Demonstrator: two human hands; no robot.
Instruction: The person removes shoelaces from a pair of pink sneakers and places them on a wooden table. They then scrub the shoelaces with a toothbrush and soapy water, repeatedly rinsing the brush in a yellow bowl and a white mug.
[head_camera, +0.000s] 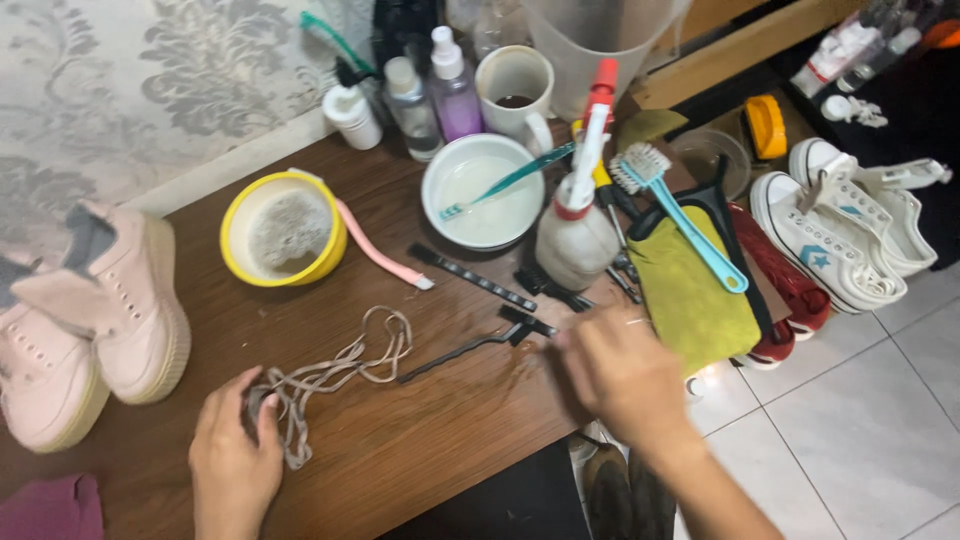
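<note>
My left hand (235, 455) rests at the near edge of the brown table (430, 440), its fingers pinching one end of a tangle of dirty grey shoelaces (335, 370). My right hand (625, 370) hovers blurred over the table's right side, right beside the head of a thin black brush (470, 350) and the edge of a yellow-green cloth (695, 295). Whether it holds anything is unclear. A pair of pink sneakers (95, 320) sits at the left.
Farther back stand a yellow bowl (283, 230) of grey water, a white bowl (483, 190) with a teal toothbrush, a squeeze bottle (577, 225) with a red tip, small bottles, a mug and a blue brush (680, 215). White and red sneakers (840, 230) lie on the tiled floor.
</note>
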